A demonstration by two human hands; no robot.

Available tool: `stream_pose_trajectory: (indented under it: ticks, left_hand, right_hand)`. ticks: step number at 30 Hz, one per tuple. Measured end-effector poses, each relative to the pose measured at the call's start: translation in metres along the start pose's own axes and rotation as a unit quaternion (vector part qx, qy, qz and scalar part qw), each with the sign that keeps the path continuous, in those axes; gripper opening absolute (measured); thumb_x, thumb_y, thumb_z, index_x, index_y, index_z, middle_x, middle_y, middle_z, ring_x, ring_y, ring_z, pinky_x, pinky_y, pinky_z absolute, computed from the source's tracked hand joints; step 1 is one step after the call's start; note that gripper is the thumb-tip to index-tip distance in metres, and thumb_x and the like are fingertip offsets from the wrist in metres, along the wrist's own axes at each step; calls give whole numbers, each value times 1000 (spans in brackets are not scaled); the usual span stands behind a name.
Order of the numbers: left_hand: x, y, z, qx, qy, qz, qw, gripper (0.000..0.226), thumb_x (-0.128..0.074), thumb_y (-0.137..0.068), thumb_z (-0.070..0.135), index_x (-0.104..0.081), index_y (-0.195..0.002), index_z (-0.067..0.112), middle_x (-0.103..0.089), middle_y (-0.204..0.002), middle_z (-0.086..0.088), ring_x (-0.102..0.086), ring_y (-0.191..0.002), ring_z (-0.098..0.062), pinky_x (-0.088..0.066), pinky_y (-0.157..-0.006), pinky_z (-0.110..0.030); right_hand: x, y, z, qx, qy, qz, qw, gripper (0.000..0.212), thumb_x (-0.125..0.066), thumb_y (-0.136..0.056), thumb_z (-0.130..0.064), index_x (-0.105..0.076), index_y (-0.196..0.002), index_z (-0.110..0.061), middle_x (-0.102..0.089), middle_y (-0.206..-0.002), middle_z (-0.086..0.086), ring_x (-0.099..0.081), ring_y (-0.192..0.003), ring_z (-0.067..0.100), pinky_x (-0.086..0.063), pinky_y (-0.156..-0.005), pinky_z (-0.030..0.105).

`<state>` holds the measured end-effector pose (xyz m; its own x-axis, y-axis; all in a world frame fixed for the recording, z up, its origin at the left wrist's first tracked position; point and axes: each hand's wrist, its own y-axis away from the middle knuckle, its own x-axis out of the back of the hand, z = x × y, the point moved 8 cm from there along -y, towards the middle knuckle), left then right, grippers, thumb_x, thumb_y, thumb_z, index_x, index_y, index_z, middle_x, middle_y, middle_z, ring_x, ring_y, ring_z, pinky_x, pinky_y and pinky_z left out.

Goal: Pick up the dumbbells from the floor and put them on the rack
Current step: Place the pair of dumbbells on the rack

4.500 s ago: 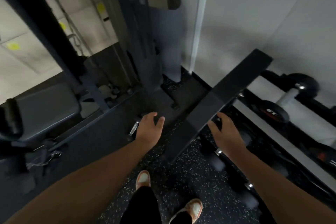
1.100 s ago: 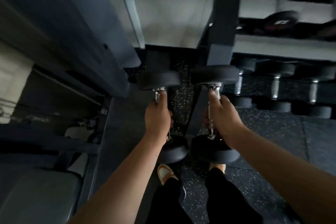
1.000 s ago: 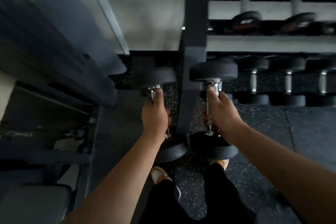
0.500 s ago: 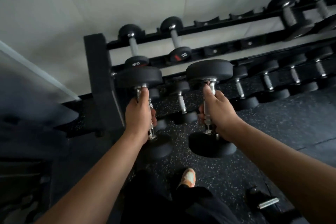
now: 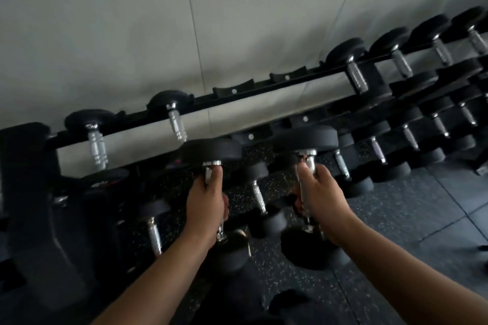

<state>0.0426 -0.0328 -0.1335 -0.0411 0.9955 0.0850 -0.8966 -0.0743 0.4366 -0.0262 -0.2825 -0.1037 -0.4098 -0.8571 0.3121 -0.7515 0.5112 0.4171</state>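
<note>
No readable text, number or brand shows on the dumbbells (image 5: 211,152) or rack (image 5: 264,92)

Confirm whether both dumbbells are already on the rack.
No: the left hand and right hand each hold a dumbbell in front of the rack.

Pale panelled wall (image 5: 132,21) w/ seams – dark speckled rubber floor (image 5: 396,219), dim.

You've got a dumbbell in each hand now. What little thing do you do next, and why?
Probably lift both forward toward the empty cradles on the top rail. The left hand and right hand each grip a dumbbell, left one, right one, held off the floor just in front of the rack, and those cradles look free.
</note>
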Motion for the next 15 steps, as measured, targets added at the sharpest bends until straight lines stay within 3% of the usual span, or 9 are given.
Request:
stream_pose_trajectory:
  ticks: [5,8,11,15]
  left_hand:
    - [-66,-60,21,0,-19,-14,1000,36,-59,-90,52,-62,-96,17,-57,-57,-3,-51,-41,-14,-41,-39,-27]
    - [-99,-92,31,-5,-43,-11,999,43,-59,-82,62,-61,-100,23,-62,-73,-4,-59,-61,-21,-48,-58,-40]
    - [-128,-121,36,5,-44,15,999,41,-59,-82,62,-59,-99,24,-62,-79,-5,-58,-72,-25,-50,-70,-50]
    - [-158,-152,48,4,-91,92,992,37,-56,-89,56,-56,-104,23,-70,-87,-3,-68,-78,-25,-55,-73,-45]
  right_hand:
    - [22,-80,-22,-2,47,17,999,43,-54,-81,-65,-58,-100,-27,-69,-69,0,-63,-53,15,-50,-49,31]
    - [33,-129,-39,14,89,32,995,39,-54,-81,-65,-57,-89,-27,-66,-58,-7,-60,-43,1,-42,-37,16]
    - [34,-179,-52,9,109,6,994,38,-51,-83,-66,-56,-85,-28,-70,-65,-3,-65,-50,10,-47,-45,26]
    - [33,-241,-71,16,130,-57,990,34,-50,-89,-61,-52,-95,-28,-69,-77,4,-68,-60,21,-49,-49,33]
